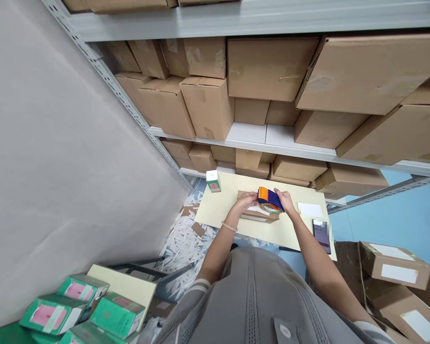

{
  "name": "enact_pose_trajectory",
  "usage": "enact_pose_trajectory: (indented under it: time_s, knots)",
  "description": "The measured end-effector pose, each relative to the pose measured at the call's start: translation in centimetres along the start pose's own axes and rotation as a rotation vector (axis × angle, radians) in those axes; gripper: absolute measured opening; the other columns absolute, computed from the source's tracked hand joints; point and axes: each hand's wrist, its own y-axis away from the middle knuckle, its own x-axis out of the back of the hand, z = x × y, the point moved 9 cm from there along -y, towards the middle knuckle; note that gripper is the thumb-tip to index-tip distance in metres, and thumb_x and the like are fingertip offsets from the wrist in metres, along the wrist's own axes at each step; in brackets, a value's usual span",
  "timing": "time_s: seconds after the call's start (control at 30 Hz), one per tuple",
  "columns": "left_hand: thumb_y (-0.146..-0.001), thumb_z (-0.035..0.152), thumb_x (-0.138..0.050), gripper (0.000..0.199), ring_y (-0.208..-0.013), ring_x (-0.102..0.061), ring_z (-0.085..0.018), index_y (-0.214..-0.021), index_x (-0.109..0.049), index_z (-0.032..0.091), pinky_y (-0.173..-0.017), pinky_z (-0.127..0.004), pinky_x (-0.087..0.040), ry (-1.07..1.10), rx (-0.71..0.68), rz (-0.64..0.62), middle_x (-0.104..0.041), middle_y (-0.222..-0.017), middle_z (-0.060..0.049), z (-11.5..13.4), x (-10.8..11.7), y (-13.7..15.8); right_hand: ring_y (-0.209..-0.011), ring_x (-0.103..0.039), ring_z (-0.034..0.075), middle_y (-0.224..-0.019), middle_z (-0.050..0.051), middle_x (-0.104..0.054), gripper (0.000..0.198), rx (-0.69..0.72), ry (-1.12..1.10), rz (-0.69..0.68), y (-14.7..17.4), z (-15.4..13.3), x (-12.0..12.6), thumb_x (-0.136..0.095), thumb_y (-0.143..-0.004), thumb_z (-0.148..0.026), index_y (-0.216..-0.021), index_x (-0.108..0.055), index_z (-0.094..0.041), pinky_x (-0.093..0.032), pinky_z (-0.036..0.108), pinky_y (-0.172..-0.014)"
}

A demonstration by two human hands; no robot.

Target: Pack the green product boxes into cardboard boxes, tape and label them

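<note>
My right hand (285,200) is closed around the blue end of a tape dispenser (272,198) with an orange head and a roll of tape. The dispenser is tilted over a small cardboard box (260,217) that lies on a cream table. At the box's left end is my left hand (246,201), its fingers drawn together beside the orange head; what they pinch is too small to make out. A white label shows on top of the box, partly covered by the dispenser. A green and white carton (213,181) stands at the table's far left corner.
A white paper (310,210) and a phone (321,235) lie on the right of the table (215,210). Behind it rises a shelf rack (243,134) full of cardboard boxes. Green cartons (118,313) sit lower left, labelled boxes (397,267) lower right. Paper scraps (186,248) cover the floor.
</note>
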Motion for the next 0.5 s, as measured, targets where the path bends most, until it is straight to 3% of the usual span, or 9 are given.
enact_pose_trajectory:
  time_s: [0.2,0.3,0.4,0.5]
  knots:
    - [-0.091,0.018,-0.058,0.009,-0.065,-0.058,-0.010,-0.084,-0.063,0.014,-0.070,-0.024,-0.052,0.030,0.025,-0.007,-0.064,-0.072,-0.003,-0.6,-0.3,-0.5,-0.045,-0.022,0.008,-0.043,-0.006,-0.022,0.061,0.002,-0.014,-0.011,-0.1,0.5,-0.1,-0.055,-0.076,-0.071,-0.048,-0.024,-0.026,-0.022,0.027,-0.043]
    - [-0.086,0.007,-0.059,0.009,-0.067,-0.059,-0.010,-0.082,-0.063,0.014,-0.073,-0.024,-0.052,0.001,0.039,-0.008,-0.064,-0.072,-0.002,-1.2,-0.8,-1.0,-0.046,-0.022,0.008,-0.044,-0.006,-0.023,0.061,0.002,-0.022,-0.021,0.0,0.3,-0.2,-0.055,-0.076,-0.071,-0.048,-0.025,-0.026,-0.022,0.027,-0.043]
    - [-0.077,-0.004,-0.059,0.020,-0.071,-0.061,-0.011,-0.084,-0.062,0.015,-0.080,-0.026,-0.053,-0.036,0.035,0.011,-0.065,-0.074,-0.001,-1.5,-0.9,-1.4,-0.045,-0.021,0.008,-0.044,-0.006,-0.022,0.062,0.009,-0.031,-0.033,0.1,-0.1,-0.2,-0.055,-0.075,-0.072,-0.047,-0.024,-0.026,-0.022,0.027,-0.043]
    - [-0.075,-0.004,-0.061,0.022,-0.073,-0.063,-0.012,-0.086,-0.062,0.016,-0.085,-0.030,-0.054,-0.080,0.016,0.023,-0.066,-0.076,-0.001,-1.3,-0.7,-1.3,-0.045,-0.020,0.007,-0.044,-0.006,-0.020,0.063,0.008,-0.037,-0.039,0.3,-0.4,-0.3,-0.056,-0.074,-0.072,-0.047,-0.022,-0.026,-0.020,0.027,-0.043]
